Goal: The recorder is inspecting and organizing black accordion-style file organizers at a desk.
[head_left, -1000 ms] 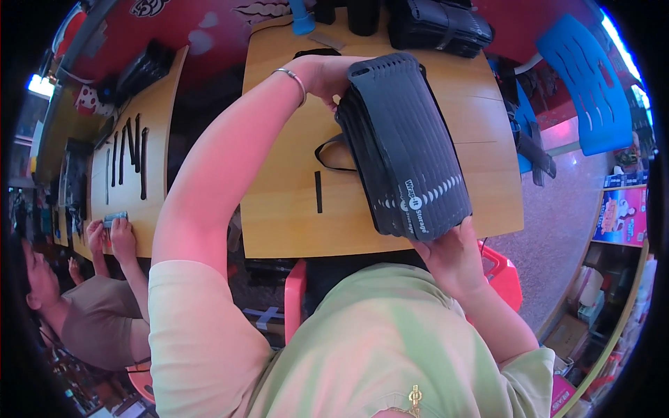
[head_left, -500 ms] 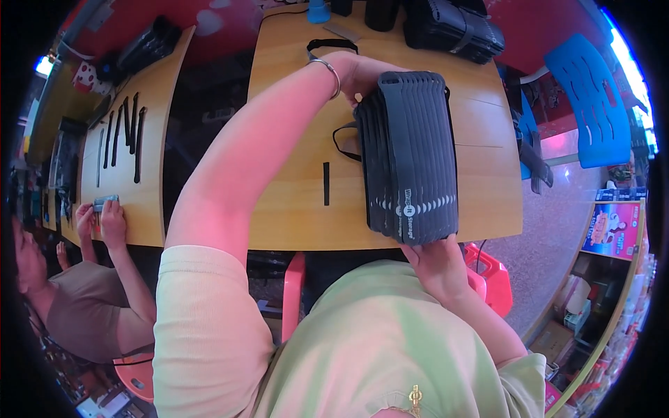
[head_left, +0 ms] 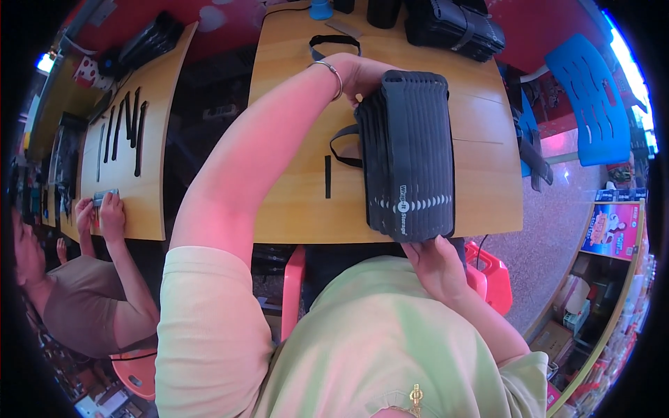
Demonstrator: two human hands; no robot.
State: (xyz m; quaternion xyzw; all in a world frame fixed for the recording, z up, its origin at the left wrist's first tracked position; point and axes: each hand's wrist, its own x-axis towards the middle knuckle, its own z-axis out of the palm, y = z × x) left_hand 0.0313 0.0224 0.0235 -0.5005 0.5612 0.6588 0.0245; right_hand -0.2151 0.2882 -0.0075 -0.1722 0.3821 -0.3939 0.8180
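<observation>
A thick stack of dark grey straps, with rounded ends and a printed white band, stands over the table between my hands. My left hand grips its far end; most of those fingers are hidden behind the stack. At the near end my right hand holds it from below, thumb showing along the lower edge. A black strap loop sticks out from the stack's left side. On the tabletop to the left lies a short black strip. Beyond my left wrist is another black loop.
A bundled black stack sits at the table's far right. A blue chair stands to the right. At the left, another person's hands hold a small item over a second table bearing several black strips.
The view has shifted slightly. Both hands keep their hold on the stack, and the loop at its left side bulges out a little more.
</observation>
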